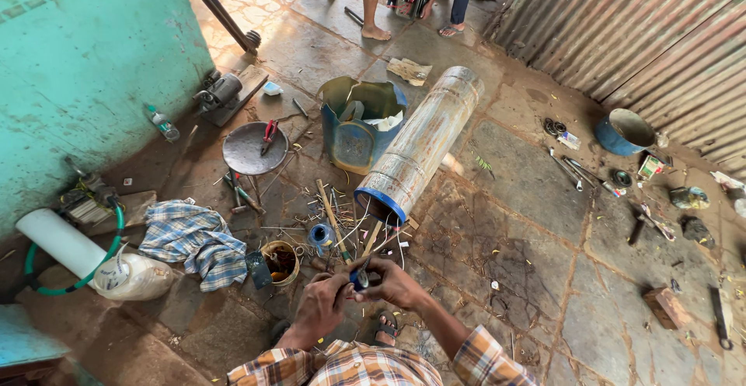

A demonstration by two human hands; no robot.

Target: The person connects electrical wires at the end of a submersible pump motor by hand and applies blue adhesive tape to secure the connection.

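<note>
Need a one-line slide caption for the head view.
Both hands, left hand and right hand, grip a small blue-handled tool beside a long metal cylinder.

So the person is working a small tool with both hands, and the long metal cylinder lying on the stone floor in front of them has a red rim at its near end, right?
Not quite. The head view shows the long metal cylinder has a blue rim at its near end, not red. The rest holds: it lies on the stone floor in front of the person, whose left hand and right hand meet on a small tool.
</note>
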